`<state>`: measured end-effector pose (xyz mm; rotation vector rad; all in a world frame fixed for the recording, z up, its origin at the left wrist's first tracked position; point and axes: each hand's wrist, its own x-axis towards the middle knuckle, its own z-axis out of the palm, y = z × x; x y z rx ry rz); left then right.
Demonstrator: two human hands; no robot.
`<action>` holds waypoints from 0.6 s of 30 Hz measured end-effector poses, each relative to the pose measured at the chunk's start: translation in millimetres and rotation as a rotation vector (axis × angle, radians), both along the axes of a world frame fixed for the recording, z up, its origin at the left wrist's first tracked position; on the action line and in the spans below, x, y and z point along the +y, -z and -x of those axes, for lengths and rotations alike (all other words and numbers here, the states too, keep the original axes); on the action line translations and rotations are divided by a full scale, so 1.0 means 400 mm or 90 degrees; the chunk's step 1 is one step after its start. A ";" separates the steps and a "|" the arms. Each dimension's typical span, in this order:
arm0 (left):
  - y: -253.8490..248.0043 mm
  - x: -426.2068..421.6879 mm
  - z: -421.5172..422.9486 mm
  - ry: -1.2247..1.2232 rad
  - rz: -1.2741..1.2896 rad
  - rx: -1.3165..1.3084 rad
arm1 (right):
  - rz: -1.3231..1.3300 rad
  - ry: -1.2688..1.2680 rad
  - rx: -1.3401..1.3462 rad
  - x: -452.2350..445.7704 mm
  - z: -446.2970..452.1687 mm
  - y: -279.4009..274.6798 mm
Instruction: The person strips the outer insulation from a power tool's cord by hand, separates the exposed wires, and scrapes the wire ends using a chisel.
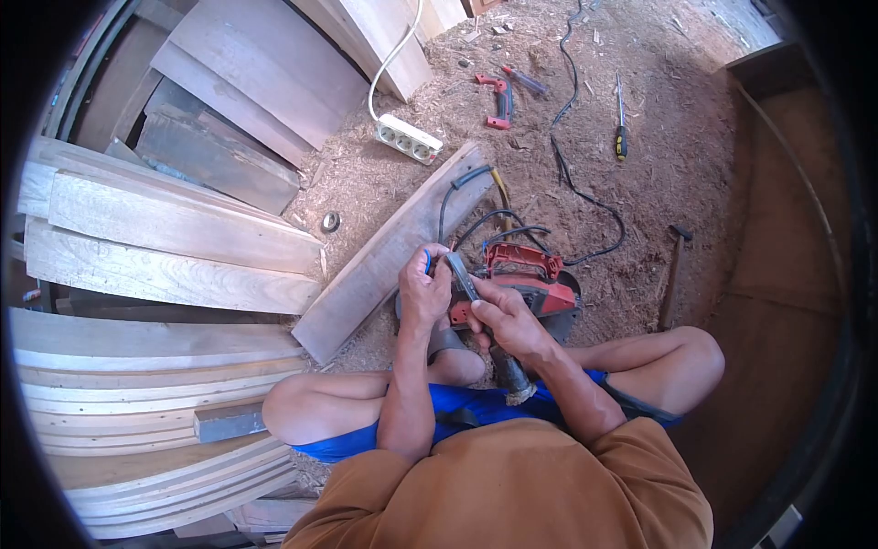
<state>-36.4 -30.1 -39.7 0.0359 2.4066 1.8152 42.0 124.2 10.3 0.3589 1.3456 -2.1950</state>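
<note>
My left hand [426,291] pinches the end of a thin cable, with a bit of blue at its fingers. My right hand [508,318] is wrapped round a metal tool [463,276], whose tip reaches the left fingertips. Just beyond my hands sits a red and black power tool [549,295], its red housing part [523,260] raised on top. Black cables [498,218] loop between it and a wooden plank [389,252] lying at a slant. A dark cylindrical part [510,377] lies in my lap, below my right hand.
Boards are stacked along the left [183,233]. A white power strip [409,139], a red handle piece [501,102], a screwdriver [621,128] and a tape roll [331,221] lie on the sawdust-covered floor. A hammer [674,274] lies at right beside a large brown wooden panel [786,220].
</note>
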 end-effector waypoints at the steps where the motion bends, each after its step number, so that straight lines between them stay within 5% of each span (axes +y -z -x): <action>1: 0.003 -0.003 0.002 0.003 -0.001 0.014 | 0.001 0.002 -0.005 0.000 0.001 -0.004; 18: 0.007 -0.004 0.003 0.002 0.039 0.050 | 0.031 0.038 -0.026 -0.011 -0.002 0.005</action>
